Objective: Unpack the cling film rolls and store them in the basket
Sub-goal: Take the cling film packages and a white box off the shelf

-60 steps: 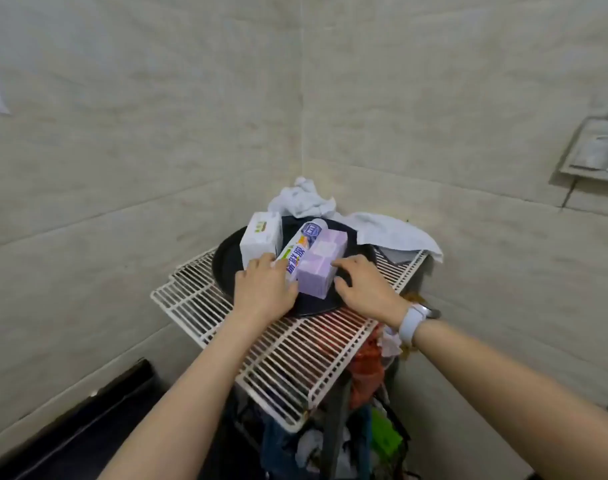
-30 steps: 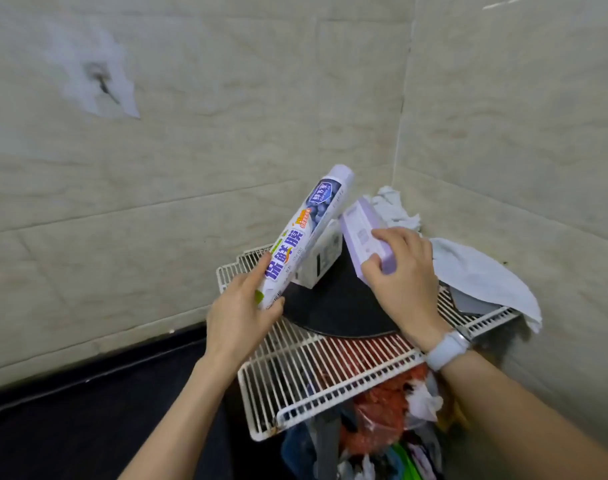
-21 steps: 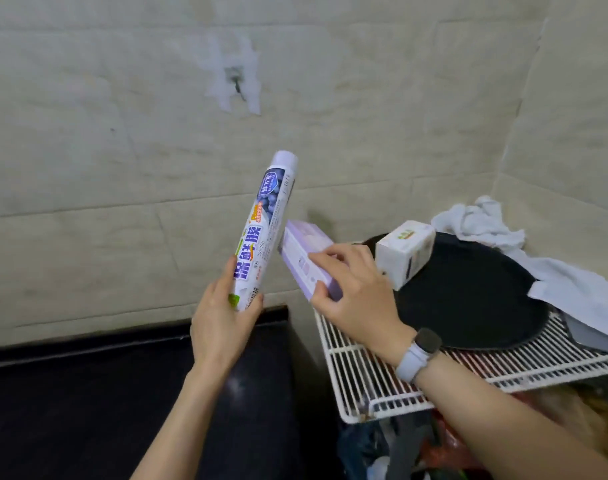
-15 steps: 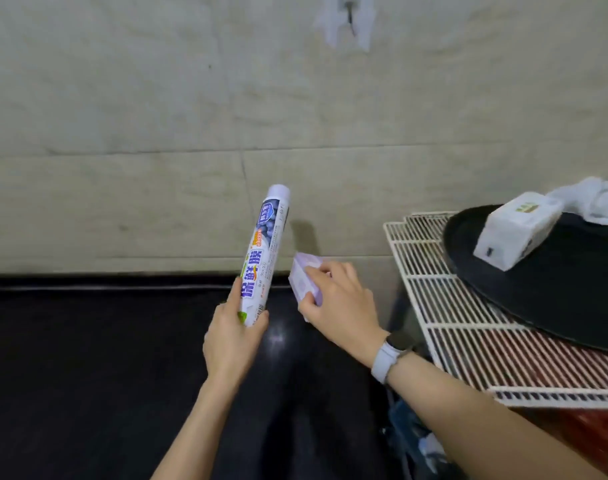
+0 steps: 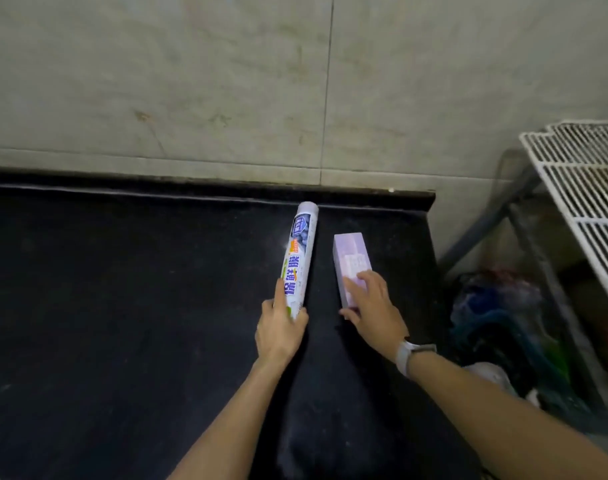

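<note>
Head view: our left hand (image 5: pixel 280 332) has its fingers clamped on the cling film roll (image 5: pixel 300 258), our right hand (image 5: pixel 373 311) grips the purple box (image 5: pixel 351 261), both low over the black surface (image 5: pixel 122 306), likely for unpacking. Open room left; edge and wire shelf (image 5: pixel 586 188) right. No basket visible.

Cling film roll (image 5: pixel 300 258): glossy printed wrapper, smooth, white with blue lettering.
Purple box (image 5: pixel 351 266): looks like cardboard, matt, pale lilac with a lighter printed panel.
Countertop (image 5: pixel 122 306): black, stone-like, smooth, with a dull sheen and faint dusty specks.
Wall (image 5: pixel 226 81): large beige tiles, smooth, marbled, lightly stained.
Wire rack (image 5: pixel 586 174): white coated metal wire.
Watch strap (image 5: pixel 403 355): smooth, white, rubbery-looking.
</note>
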{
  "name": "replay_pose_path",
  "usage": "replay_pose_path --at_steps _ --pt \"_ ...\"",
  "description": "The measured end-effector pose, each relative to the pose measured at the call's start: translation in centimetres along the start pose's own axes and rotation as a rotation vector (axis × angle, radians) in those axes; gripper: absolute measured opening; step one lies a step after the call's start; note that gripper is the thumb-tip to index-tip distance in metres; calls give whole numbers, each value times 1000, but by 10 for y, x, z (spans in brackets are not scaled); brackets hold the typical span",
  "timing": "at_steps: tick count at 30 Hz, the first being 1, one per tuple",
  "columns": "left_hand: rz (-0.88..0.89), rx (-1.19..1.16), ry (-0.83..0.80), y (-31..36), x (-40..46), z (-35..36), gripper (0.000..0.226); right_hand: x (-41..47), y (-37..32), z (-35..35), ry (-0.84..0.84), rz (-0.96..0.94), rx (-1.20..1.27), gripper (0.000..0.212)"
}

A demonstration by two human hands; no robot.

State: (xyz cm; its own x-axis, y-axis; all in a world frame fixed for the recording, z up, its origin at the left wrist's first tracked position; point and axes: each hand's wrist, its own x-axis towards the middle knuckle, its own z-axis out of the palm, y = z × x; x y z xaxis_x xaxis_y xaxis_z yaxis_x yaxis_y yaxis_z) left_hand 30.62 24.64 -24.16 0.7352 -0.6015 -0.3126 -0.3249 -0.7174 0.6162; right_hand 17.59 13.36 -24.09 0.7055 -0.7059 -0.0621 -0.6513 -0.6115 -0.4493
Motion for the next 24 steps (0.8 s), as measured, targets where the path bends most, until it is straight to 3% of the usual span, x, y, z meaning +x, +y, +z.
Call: replay_pose_path --at_steps 5,10,12,17,24 --pt "103 -50 -129 10 31 9 79 41 3 -3 -153 -66 1 54" --pt "153 256 -102 11 32 14 75 57 3 -24 -382 -81 -100 58" --pt "162 297 -86 20 33 10 67 55 0 -38 -388 -58 -78 55" --pt "226 207 6 81 32 -10 49 48 -1 -111 -26 -50 89 33" --pt "706 22 41 236 6 3 41 9 61 -261 523 33 -33 24"
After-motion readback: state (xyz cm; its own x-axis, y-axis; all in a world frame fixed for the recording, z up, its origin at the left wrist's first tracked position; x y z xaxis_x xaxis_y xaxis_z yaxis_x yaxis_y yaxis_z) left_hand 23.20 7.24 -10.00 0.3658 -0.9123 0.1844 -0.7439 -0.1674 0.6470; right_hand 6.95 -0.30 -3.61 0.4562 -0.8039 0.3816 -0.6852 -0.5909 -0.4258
